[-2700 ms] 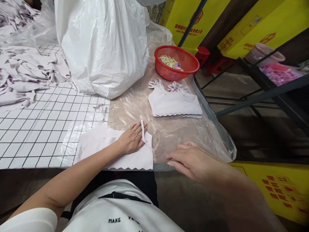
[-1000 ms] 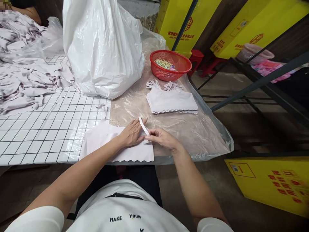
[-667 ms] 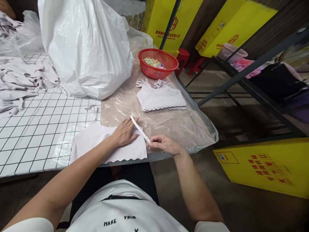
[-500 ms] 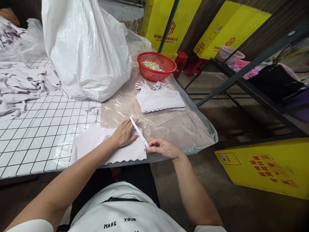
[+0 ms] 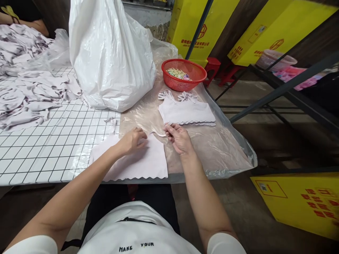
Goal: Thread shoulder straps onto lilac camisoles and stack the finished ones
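A pale lilac crop top (image 5: 148,162) with a scalloped hem lies flat at the table's front edge. My left hand (image 5: 134,140) is just above it, fingers loosely bent and thumb apart, holding nothing that I can see. Between thumb and fingertips, my right hand (image 5: 178,137) pinches the end of the top's thin shoulder strap (image 5: 158,134), drawn out to the right. The other strap (image 5: 111,123) lies loose on the checked cloth. Beyond my right hand rests a neat stack of matching tops (image 5: 188,112), straps pointing away from me.
A big white plastic bag (image 5: 111,60) stands at the back, with heaped lilac garments (image 5: 29,95) to its left. A red basket (image 5: 184,83) holds small items behind the stack. Another person's arm (image 5: 39,26) shows far left. A metal rack (image 5: 286,86) and yellow boxes (image 5: 299,204) flank the right.
My left hand has lifted from lying flat on the top and curled. My right hand first took the strap, drew it toward the front edge, then swung it up and away, off the top.
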{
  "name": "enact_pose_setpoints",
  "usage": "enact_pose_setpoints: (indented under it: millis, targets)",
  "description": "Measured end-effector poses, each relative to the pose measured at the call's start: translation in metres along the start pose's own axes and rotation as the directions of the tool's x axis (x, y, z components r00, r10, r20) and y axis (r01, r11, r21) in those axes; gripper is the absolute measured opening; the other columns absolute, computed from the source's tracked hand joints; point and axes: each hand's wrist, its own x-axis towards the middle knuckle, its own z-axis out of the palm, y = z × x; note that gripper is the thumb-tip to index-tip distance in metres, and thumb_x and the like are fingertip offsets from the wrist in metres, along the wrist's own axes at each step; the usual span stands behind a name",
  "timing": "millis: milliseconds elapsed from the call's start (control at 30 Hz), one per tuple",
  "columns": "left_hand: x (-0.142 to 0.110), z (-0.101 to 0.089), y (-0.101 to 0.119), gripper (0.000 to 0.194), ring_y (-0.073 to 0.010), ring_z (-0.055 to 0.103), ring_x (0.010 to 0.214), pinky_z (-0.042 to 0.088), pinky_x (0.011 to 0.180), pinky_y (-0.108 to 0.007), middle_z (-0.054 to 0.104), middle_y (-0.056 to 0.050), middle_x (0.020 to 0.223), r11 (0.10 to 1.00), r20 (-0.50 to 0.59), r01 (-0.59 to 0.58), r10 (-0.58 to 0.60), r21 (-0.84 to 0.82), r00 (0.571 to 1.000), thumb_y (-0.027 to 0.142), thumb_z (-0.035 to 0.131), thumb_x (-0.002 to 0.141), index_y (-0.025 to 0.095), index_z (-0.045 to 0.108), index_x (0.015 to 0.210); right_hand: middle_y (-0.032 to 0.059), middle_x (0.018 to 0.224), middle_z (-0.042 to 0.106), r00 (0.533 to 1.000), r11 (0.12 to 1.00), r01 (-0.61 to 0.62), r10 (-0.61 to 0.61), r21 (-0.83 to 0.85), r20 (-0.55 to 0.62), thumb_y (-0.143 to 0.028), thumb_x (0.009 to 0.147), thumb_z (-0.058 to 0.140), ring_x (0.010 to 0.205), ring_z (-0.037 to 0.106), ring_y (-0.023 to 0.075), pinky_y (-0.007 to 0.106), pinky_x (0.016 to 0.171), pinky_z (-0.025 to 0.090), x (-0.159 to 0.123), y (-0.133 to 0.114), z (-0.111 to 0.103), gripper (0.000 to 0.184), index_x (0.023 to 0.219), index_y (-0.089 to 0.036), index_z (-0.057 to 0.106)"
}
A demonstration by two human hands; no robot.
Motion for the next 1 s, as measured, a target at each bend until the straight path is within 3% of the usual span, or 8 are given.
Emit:
enact_pose_setpoints:
  millis: [133,267,333,433,567,667,1000]
  targets:
    - [-0.012,0.005,0.003,0.017,-0.0246,0.058,0.084,0.048,0.074,-0.036,0.065,-0.009,0.085,0.993,0.068,0.118,-0.119,0.018,0.991,0.028,0.073,0.075,0.015,0.065,0.084,-0.0040,0.067,0.057,0.991,0.993,0.026,-0.011,-0.112,0.136,-0.051,0.061,0.082,0.056,0.042,0.0065,0.019,0.047,0.034,0.004,0.028,0.013,0.040,0.077,-0.018,0.067]
    - [-0.016,0.012,0.006,0.014,-0.0221,0.056,0.080,0.043,0.071,-0.032,0.063,-0.005,0.077,0.970,0.080,0.225,-0.218,-0.088,0.973,0.023,0.073,0.075,0.017,0.062,0.082,-0.0008,0.074,0.063,0.962,0.957,0.128,-0.056,-0.260,0.269,-0.046,0.072,0.076,0.066,0.054,0.0113,0.024,0.061,0.045,0.002,0.048,0.013,0.030,0.079,-0.018,0.068]
    - [-0.018,0.014,0.006,0.012,-0.0214,0.056,0.079,0.042,0.071,-0.031,0.063,-0.004,0.074,0.960,0.078,0.243,-0.234,-0.141,0.969,0.022,0.071,0.077,0.017,0.063,0.082,0.0009,0.078,0.065,0.943,0.921,0.187,-0.071,-0.342,0.324,-0.042,0.077,0.073,0.072,0.058,0.0135,0.026,0.066,0.046,0.000,0.050,0.011,0.025,0.082,-0.017,0.069]
    - [-0.024,0.018,0.003,0.007,-0.0210,0.054,0.081,0.041,0.075,-0.033,0.064,-0.004,0.078,0.960,0.048,0.218,-0.213,-0.175,0.976,0.021,0.069,0.079,0.017,0.064,0.080,-0.0003,0.073,0.062,0.914,0.845,0.276,-0.083,-0.458,0.398,-0.037,0.082,0.067,0.063,0.053,0.0112,0.024,0.059,0.042,-0.003,0.049,0.010,0.020,0.082,-0.017,0.068]
    - [-0.030,0.025,0.000,0.006,-0.0214,0.053,0.083,0.039,0.080,-0.037,0.066,-0.005,0.081,0.949,0.002,0.227,-0.232,-0.217,0.973,0.023,0.068,0.082,0.018,0.068,0.079,-0.0016,0.070,0.059,0.864,0.787,0.378,-0.111,-0.487,0.492,-0.032,0.084,0.064,0.059,0.049,0.0097,0.023,0.057,0.040,-0.004,0.047,0.011,0.016,0.078,-0.017,0.064]
    - [-0.030,0.026,0.000,0.010,-0.0211,0.053,0.083,0.038,0.082,-0.038,0.067,-0.004,0.078,0.928,0.012,0.254,-0.260,-0.271,0.966,0.024,0.069,0.082,0.018,0.068,0.074,-0.0013,0.071,0.059,0.845,0.766,0.413,-0.121,-0.493,0.520,-0.030,0.082,0.065,0.063,0.053,0.0108,0.024,0.061,0.043,-0.004,0.046,0.012,0.015,0.075,-0.018,0.060]
    - [-0.028,0.022,0.001,0.014,-0.0204,0.056,0.083,0.039,0.085,-0.038,0.069,-0.003,0.076,0.906,0.005,0.262,-0.276,-0.331,0.961,0.022,0.072,0.080,0.018,0.068,0.068,-0.0040,0.068,0.057,0.852,0.751,0.415,-0.124,-0.513,0.509,-0.027,0.080,0.067,0.061,0.052,0.0098,0.023,0.062,0.045,-0.007,0.044,0.014,0.016,0.077,-0.021,0.052]
